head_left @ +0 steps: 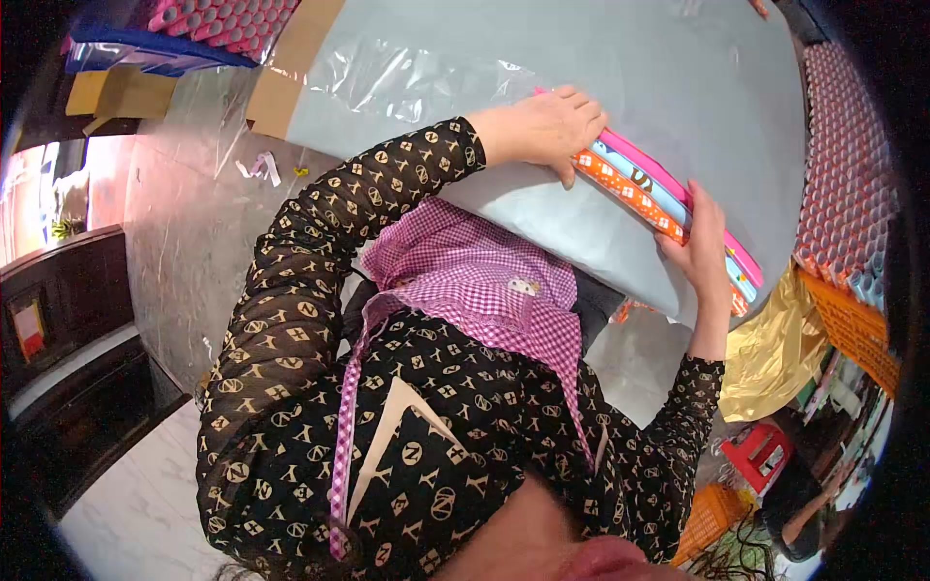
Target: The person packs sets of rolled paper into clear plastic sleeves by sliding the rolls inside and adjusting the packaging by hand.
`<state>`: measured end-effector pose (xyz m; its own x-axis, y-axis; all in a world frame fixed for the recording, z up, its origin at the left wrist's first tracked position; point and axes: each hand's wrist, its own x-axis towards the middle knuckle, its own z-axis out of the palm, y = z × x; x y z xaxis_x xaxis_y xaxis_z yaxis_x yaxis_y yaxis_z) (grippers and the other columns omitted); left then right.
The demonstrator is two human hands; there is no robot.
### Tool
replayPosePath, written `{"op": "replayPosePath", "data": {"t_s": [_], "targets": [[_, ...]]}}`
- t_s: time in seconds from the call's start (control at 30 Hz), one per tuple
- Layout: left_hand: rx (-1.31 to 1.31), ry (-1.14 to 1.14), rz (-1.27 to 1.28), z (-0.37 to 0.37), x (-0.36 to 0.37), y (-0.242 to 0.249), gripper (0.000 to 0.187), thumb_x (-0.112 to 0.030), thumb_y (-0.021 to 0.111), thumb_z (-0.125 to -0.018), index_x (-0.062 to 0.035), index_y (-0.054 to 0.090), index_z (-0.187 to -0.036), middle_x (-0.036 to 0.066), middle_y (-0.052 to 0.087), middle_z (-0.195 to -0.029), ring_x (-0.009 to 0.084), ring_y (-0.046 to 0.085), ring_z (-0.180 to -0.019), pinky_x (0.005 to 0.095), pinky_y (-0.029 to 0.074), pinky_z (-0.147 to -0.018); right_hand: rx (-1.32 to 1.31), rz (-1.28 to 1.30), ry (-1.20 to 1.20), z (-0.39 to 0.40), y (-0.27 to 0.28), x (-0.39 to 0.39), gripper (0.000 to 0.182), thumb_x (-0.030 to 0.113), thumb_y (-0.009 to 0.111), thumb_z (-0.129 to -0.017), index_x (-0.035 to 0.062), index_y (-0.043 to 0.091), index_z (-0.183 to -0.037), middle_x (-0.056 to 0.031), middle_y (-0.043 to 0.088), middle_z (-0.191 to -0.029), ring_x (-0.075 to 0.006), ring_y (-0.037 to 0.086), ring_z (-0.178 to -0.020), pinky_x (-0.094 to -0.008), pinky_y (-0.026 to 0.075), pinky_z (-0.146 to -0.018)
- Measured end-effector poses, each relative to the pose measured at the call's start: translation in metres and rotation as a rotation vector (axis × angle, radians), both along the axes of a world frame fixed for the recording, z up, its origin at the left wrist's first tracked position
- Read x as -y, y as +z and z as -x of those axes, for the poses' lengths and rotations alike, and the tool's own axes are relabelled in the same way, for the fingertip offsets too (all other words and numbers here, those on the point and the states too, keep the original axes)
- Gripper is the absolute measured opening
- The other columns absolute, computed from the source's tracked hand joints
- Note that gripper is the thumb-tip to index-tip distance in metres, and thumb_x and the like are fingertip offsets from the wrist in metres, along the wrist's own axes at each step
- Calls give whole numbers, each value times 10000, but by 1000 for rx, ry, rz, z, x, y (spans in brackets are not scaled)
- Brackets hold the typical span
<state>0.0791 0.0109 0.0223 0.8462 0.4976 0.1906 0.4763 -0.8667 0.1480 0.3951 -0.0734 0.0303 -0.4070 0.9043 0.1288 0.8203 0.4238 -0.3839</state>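
1. Table (697, 77): grey covering, fills the upper middle of the view. Clear plastic (417, 73) lies over its left part; brown tape (295, 63) crosses the left end.
2. Shirt (300, 261): black with pale print, long sleeves reaching both wrists. Checked apron (465, 257), purple and white, hangs in front, at the near side of the table.
3. Tubes (843, 155): dense stack at the table's right side, many open ends facing the view.
4. Gold foil (770, 363): crumpled, beside the near right corner of the table.
5. Bundle (635, 180): long and narrow, lying on the table near its front right edge. Long axis runs diagonally, from far left to near right. Left end points away from the body, with a pink tip showing past the left hand; right end points toward the near right corner.
6. Left hand (547, 128): palm down over the bundle's left part. Fingers close together, bent across the top; thumb apart, on the near side. Opening about the bundle's width.
7. Right hand (703, 242): clasps the bundle right of its middle, fingers over the far side, thumb on the near side. Moderately narrow. Pressure of either grip: cannot tell.
8. Strips within the bundle, side by side: pink (645, 164) farthest, light blue between, printed orange (623, 198) nearest the body.
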Motion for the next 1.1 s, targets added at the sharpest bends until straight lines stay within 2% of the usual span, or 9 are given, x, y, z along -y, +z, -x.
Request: {"op": "replayPosePath", "data": {"t_s": [0.27,0.33,0.7,0.97,1.1], "targets": [[38,-7,-13,-5,8,6,894,-498,843,-579,60,506,-1190,158,616,-1012,306,601,-1002,370,449,-882,-8,11,-1,22,0,-2,837,136,787,-678,15,404,-1412,-210,553,-1249,-386,514,-1156,-461,421,-1008],[-55,20,25,-7,11,7,994,-489,841,-581,71,446,-1302,164,602,-1066,321,585,-1039,392,444,-929,-27,-24,8,29,2,2,845,135,797,-670,35,408,-1413,-199,552,-1248,-383,506,-1169,-463,413,-1018],[-9,-11,4,-24,25,2,999,-518,823,-587,82,461,-1300,158,608,-1049,294,595,-1028,369,454,-905,-21,-2,-30,52,0,11,800,124,797,-657,19,431,-1361,-199,559,-1234,-387,512,-1149,-466,414,-1011],[81,-66,-125,-49,35,-11,951,-527,793,-594,102,501,-1246,142,611,-1067,268,595,-1014,356,455,-885,-2,-84,-32,56,-14,13,789,183,792,-663,-3,446,-1348,-212,594,-1153,-402,551,-1055,-472,445,-928],[137,-65,-163,-67,42,-18,966,-504,818,-564,101,494,-1244,137,609,-1077,268,596,-1020,359,455,-888,-6,-147,-30,52,-26,14,812,222,794,-663,-20,437,-1351,-210,604,-1122,-400,559,-1018,-477,454,-892]]}}
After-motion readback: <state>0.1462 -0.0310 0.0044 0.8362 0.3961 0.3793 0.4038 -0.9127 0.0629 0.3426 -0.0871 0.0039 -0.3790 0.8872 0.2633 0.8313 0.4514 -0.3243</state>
